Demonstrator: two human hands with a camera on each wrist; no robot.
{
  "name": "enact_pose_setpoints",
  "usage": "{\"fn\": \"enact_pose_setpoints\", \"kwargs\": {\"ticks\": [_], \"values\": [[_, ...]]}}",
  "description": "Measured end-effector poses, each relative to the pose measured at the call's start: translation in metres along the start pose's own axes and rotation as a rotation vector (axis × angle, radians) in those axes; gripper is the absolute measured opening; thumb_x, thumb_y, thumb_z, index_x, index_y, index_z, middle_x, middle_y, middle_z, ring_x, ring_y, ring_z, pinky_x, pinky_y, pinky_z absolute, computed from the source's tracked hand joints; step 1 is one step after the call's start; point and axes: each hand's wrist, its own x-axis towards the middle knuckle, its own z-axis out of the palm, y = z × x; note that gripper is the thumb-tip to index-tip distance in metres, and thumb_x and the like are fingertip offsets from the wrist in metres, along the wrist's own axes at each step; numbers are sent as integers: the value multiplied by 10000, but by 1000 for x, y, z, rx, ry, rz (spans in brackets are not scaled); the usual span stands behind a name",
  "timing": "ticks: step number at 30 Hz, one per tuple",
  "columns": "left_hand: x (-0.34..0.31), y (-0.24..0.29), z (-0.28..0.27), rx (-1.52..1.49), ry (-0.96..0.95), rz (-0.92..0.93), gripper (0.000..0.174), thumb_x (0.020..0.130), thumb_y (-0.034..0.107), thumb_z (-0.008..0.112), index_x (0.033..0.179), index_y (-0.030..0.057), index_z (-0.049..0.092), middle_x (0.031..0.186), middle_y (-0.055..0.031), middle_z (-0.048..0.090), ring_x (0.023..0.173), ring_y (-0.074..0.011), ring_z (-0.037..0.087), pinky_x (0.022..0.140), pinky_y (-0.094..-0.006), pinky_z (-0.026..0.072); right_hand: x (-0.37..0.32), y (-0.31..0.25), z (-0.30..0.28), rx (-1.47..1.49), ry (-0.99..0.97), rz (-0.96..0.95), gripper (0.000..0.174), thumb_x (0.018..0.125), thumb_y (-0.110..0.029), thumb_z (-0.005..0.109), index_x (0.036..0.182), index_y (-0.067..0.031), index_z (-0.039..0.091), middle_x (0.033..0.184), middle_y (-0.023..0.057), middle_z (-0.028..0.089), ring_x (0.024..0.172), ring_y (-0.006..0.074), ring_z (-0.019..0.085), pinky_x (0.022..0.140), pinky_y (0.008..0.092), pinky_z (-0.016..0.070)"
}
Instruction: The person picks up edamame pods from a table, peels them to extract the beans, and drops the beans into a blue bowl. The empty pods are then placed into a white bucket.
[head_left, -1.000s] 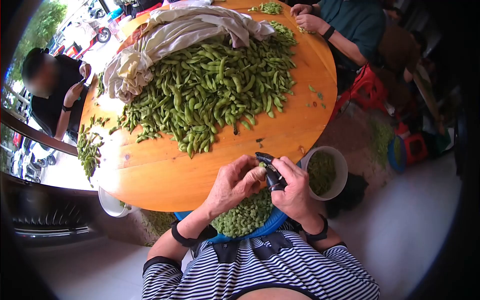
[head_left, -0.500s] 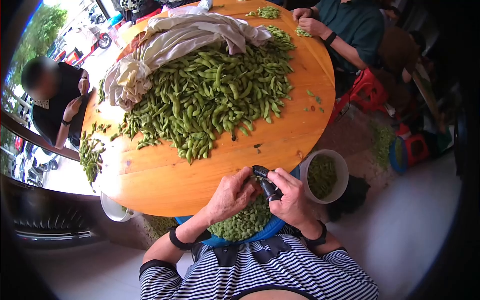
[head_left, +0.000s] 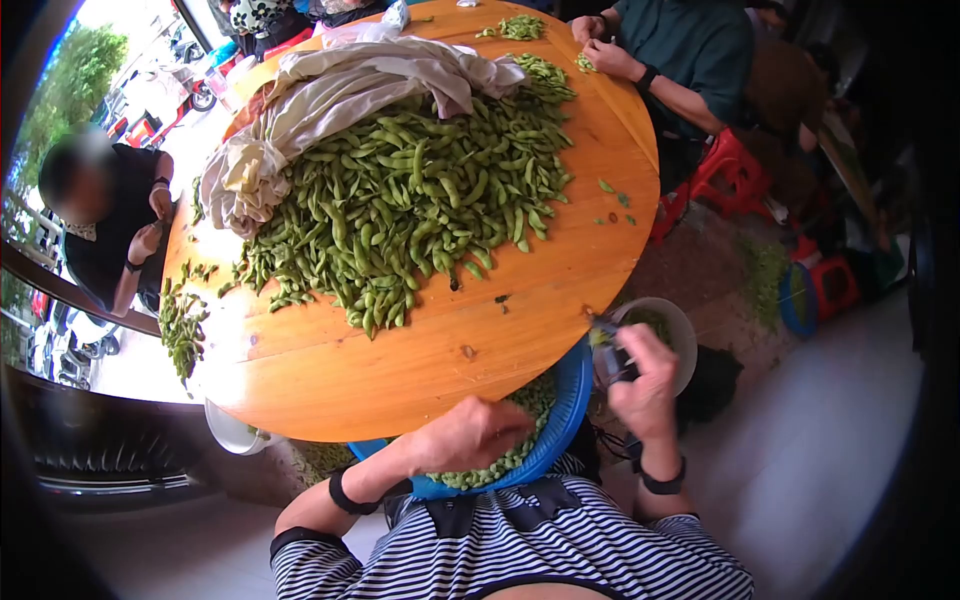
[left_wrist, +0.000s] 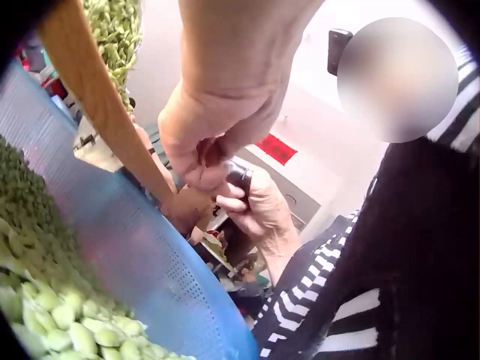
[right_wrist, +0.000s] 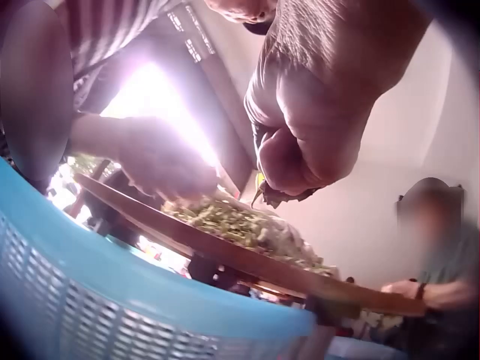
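Observation:
A blue basket (head_left: pixel 573 405) of shelled green beans (head_left: pixel 537 402) sits at the wearer's lap, below the table's near edge. Over these beans is my left hand (head_left: pixel 470 435), its fingers curled and blurred; whether anything is in them I cannot tell. To the right, my right hand (head_left: pixel 645 385) is over a white bucket (head_left: pixel 684 335). Black covers (head_left: pixel 622 368) sit on its thumb and finger, and between their tips it pinches a green edamame pod (head_left: pixel 600 338). In the right wrist view, a bit of green shows at the curled fingers of the right hand (right_wrist: pixel 315 120).
On the round wooden table (head_left: pixel 400 385) lies a large heap of edamame pods (head_left: pixel 400 210), partly under a pale cloth (head_left: pixel 370 75). One person (head_left: pixel 110 220) sits at the left, another (head_left: pixel 685 60) at the far right. A red stool (head_left: pixel 730 175) stands right of the table.
My hands were together above the basket, working at a pod. Now they are apart: the right has moved right over the bucket, the left down toward the beans. The head view has shifted slightly.

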Motion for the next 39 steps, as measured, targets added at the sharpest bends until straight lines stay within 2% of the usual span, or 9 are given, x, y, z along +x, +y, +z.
{"fn": "enact_pose_setpoints", "kwargs": {"ticks": [2,6,11,15,21,27,29,33,39], "values": [[-9,-1,-2,295,-265,173,174,896,165,587,1029,65,636,990,-99,643,878,-305,637,747,-381,524,2,23,-19,-152,67,78,364,651,71,531,1010,49,584,874,187,567,787,371,586,716,401,476],[-10,-1,-5,371,-162,287,175,896,157,589,1028,53,640,1019,-121,632,891,-310,632,738,-370,529,-4,53,-40,-344,-59,163,451,634,90,530,1082,62,576,937,239,608,878,389,607,772,407,487],[11,17,-11,-200,333,-34,394,997,286,491,1258,-9,500,990,-88,612,797,-168,607,680,-292,509,-3,19,-30,349,-447,7,474,612,19,569,1084,36,612,880,207,647,768,293,659,708,332,507],[16,21,-12,-548,100,-83,503,1016,388,400,1316,-13,438,881,-38,596,738,-100,545,660,-244,462,2,-4,-4,460,-683,8,591,605,-30,581,1188,65,576,1049,238,656,938,335,667,831,349,513],[9,15,-7,-459,278,-125,385,1031,340,394,1192,13,518,732,2,487,658,-81,443,602,-235,395,6,-19,15,467,-729,-18,591,626,35,564,1215,76,549,1198,261,593,1103,365,597,911,349,497],[9,9,-7,-239,410,-62,349,1025,317,419,1098,5,558,681,-8,472,622,-90,426,579,-248,387,3,-25,30,295,-628,-138,596,646,71,589,1233,5,517,946,206,610,877,369,622,774,401,493],[7,8,-8,-239,381,-51,349,1023,318,426,1085,3,561,676,-10,473,622,-93,425,576,-251,386,9,-25,25,529,-773,-61,598,638,70,583,1229,5,521,940,203,616,870,337,635,751,350,489],[6,9,-10,-130,362,-6,323,1019,292,431,1060,1,563,685,-79,545,623,-181,520,597,-307,435,6,-15,37,740,-987,206,654,614,67,555,1264,10,502,982,219,625,884,335,636,761,312,474],[4,4,-19,13,302,38,265,1005,230,461,1058,-10,559,747,-157,609,672,-318,595,640,-364,474,-11,-8,54,504,-677,-161,786,593,17,532,1373,-33,453,1025,203,620,893,204,626,807,263,458]]}}
